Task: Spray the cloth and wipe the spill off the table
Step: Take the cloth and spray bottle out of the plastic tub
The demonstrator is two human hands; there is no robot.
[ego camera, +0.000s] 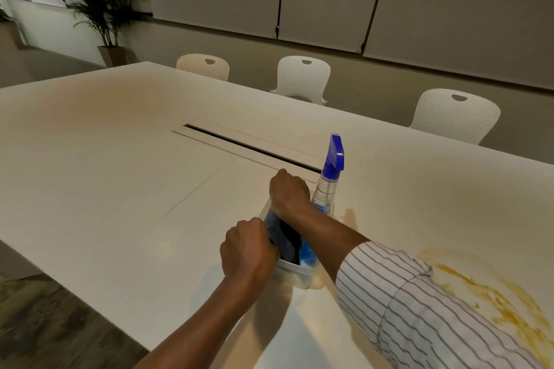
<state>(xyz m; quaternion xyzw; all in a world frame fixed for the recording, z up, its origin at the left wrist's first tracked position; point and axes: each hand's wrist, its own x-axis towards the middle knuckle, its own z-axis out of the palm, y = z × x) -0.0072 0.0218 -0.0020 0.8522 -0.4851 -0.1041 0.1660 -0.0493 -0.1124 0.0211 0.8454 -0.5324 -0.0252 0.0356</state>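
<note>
A white plastic tub stands on the white table. Inside it lies a dark blue cloth beside something light blue. My left hand is closed on the near part of the cloth at the tub's left rim. My right hand is fisted over the tub's far end, gripping the cloth there. A clear spray bottle with a blue trigger head stands upright just right of my right hand, at the tub's far corner. An orange-yellow spill spreads over the table at the lower right, beyond my striped sleeve.
A long cable slot runs across the table's middle, behind the tub. Three white chairs line the far edge. A potted plant stands in the back left corner. The table's near edge drops to the floor at the lower left.
</note>
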